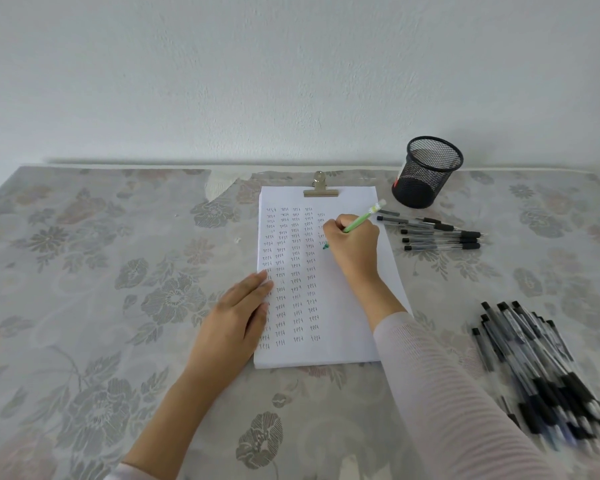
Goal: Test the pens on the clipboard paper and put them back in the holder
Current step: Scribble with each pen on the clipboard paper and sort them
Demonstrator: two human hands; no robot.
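Head view shows my right hand (355, 242) gripping a light green plastic pen (362, 221), its tip on the white clipboard paper (343, 327) in the fifth column of test marks, while my left hand (238, 317) lies flat with straight fingers on the sheet's left edge. I judge this the testing step. Next I must lift the pen and carry it to the black wire-mesh holder (426, 171) standing beyond the row of black-capped pens (437, 233), well apart from the pile of black pens (534, 372) near my right sleeve.
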